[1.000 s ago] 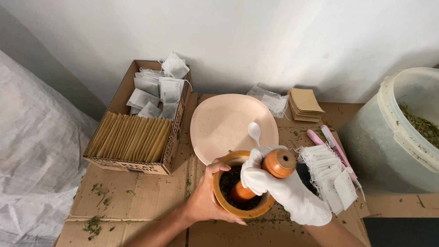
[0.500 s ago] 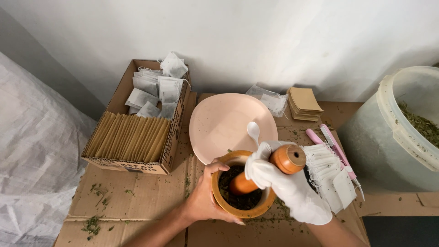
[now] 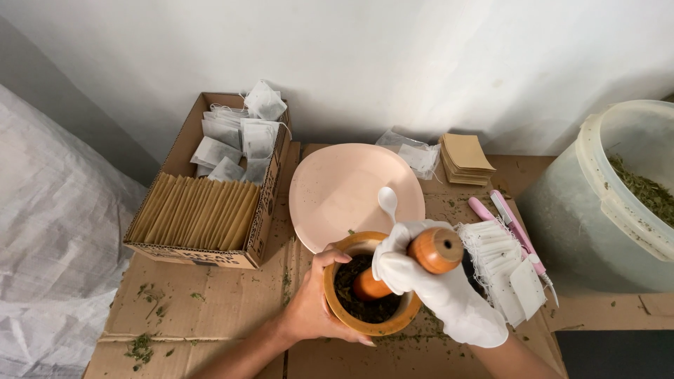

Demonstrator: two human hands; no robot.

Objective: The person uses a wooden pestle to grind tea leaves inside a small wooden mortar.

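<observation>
The wooden pestle (image 3: 414, 261) stands in the wooden mortar (image 3: 368, 286) near the front of the cardboard-covered worktop (image 3: 210, 309), its long axis tilted, knob end up and to the right, working end down in the dark crushed leaves (image 3: 351, 291). The gloved right hand (image 3: 428, 281) is clenched round its shaft; the bare left hand (image 3: 316, 305) clasps the mortar's rim and side, apparently to steady it. Just behind lies a pink plate (image 3: 337, 193) with a white spoon (image 3: 387, 202).
</observation>
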